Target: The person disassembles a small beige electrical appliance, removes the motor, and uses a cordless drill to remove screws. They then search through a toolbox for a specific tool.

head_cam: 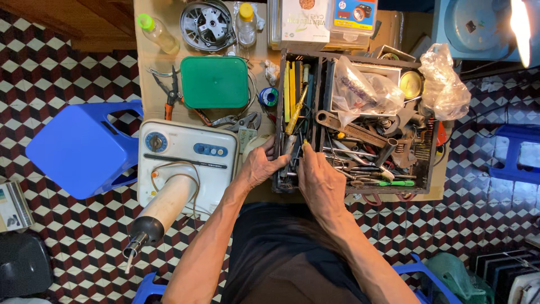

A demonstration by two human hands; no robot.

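Both hands are at the near left corner of a black toolbox full of tools. My left hand rests on the box's near left edge, fingers curled around a dark tool handle in the left compartment. My right hand lies beside it, fingertips pinching a thin tool with a yellow tip among screwdrivers. Which tool each hand truly grips is partly hidden. A large wrench lies in the right compartment.
A white fan base with a cream column sits left of the hands. Behind it lie a green lid, pliers, bottles and a fan motor. Plastic bags fill the box's far side. A blue stool stands left.
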